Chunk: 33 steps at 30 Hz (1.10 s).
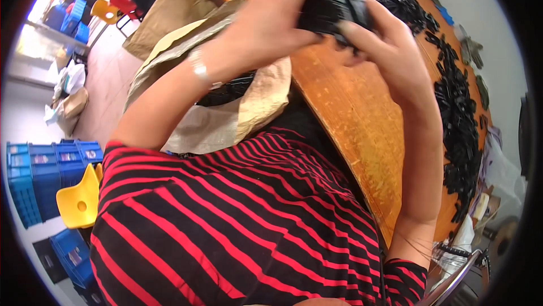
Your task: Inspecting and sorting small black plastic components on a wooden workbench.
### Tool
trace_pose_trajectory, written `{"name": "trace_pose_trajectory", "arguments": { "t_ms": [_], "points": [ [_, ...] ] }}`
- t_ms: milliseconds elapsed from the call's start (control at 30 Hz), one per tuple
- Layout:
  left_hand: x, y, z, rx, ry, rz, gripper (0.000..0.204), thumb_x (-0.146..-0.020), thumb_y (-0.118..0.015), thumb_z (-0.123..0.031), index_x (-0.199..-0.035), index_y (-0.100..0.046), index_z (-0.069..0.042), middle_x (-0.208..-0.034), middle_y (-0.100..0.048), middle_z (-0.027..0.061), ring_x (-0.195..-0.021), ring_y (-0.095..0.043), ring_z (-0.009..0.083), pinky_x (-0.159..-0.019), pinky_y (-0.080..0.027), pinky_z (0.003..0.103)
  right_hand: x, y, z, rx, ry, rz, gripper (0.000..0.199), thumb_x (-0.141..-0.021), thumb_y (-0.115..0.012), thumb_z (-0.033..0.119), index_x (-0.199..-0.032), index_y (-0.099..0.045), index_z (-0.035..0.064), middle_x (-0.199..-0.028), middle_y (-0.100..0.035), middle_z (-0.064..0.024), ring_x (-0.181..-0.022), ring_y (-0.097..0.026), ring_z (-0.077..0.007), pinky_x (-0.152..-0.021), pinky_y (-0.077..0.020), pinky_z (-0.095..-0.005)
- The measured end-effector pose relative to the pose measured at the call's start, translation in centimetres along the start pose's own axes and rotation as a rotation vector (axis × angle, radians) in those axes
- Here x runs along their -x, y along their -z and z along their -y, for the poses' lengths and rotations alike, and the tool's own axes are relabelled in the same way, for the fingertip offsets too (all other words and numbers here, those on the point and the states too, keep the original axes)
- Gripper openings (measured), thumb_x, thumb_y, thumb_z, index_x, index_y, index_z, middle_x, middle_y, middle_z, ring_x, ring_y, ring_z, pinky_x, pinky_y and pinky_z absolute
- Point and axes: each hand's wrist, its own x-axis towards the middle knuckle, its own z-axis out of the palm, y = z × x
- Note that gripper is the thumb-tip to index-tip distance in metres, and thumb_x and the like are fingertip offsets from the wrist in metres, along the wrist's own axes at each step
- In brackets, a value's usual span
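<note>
- Striped shirt (237, 232), red on black, fills the lower frame; nearest thing to the camera.
- Both forearms reach up and away from it to a handful of black parts (334, 6) held above the table's near edge.
- Left hand (271, 20) is wrapped over the bundle from the left, bracelet (199, 68) on the wrist. Right hand (390, 45) cups it from the right and below. Hands together, both clamped on the bundle; looks like a two-sided squeeze to stop loose pieces spilling.
- Sack (226, 113), tan, open-mouthed, sits just under the left forearm at the table's left edge; more black pieces show inside it.
- Table (350, 119): worn orange wood. A long drift of black parts (458, 119) runs along its far and right edges; the near middle is bare wood.
- Room: blue crates (45, 176) stacked at left, yellow chair (79, 201) beside them, more crates and chairs far top-left, pale wall beyond the table.
</note>
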Motion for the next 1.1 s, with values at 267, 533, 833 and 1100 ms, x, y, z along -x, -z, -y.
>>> {"name": "trace_pose_trajectory", "arguments": {
  "t_ms": [267, 533, 833, 1100],
  "points": [
    [15.4, 6.9, 6.0, -0.304, 0.575, 0.353, 0.074, -0.064, -0.079, -0.012, -0.13, -0.046, -0.004, -0.126, -0.055, 0.0163, -0.118, -0.052, 0.0319, -0.1, -0.041, 0.037, -4.0, -10.6, -3.0, 0.495, 0.354, 0.283, 0.042, -0.082, -0.066, 0.013, -0.121, -0.058, -0.0017, -0.093, -0.066, -0.0145, -0.076, -0.066, -0.0202, -0.07, -0.0534, -0.0324],
    [8.6, 5.2, 5.7, 0.0, 0.672, 0.266, 0.018, -0.079, -0.07, -0.007, -0.094, -0.063, 0.002, -0.08, -0.066, 0.0074, -0.073, -0.062, 0.0142, -0.068, -0.05, 0.027, 3.7, -6.6, 7.3, -0.178, 0.511, 0.466, 0.026, -0.079, -0.061, 0.005, -0.105, -0.06, 0.0011, -0.097, -0.061, -0.0149, -0.073, -0.064, -0.0243, -0.062, -0.053, -0.0316],
    [-8.3, -3.9, 12.8, 0.037, 0.277, 0.299, 0.016, -0.085, -0.065, -0.014, -0.091, -0.064, 0.0, -0.075, -0.062, 0.0016, -0.068, -0.055, 0.0086, -0.064, -0.046, 0.025, 6.0, 1.1, 10.1, -0.26, 0.871, 0.249, 0.02, -0.082, -0.063, 0.01, -0.094, -0.07, -0.0055, -0.082, -0.065, -0.0138, -0.057, -0.059, -0.0176, -0.045, -0.0448, -0.0258],
    [-14.5, -12.8, 31.3, -0.418, 0.711, -0.124, 0.038, -0.089, -0.052, -0.033, -0.119, -0.059, -0.01, -0.123, -0.057, 0.0167, -0.117, -0.052, 0.0364, -0.099, -0.042, 0.045, 6.0, 6.5, 2.7, -0.222, 0.851, 0.045, 0.024, -0.082, -0.063, -0.002, -0.105, -0.064, 0.0042, -0.087, -0.065, -0.0103, -0.065, -0.063, -0.0189, -0.056, -0.0523, -0.0285]
  ]
}}
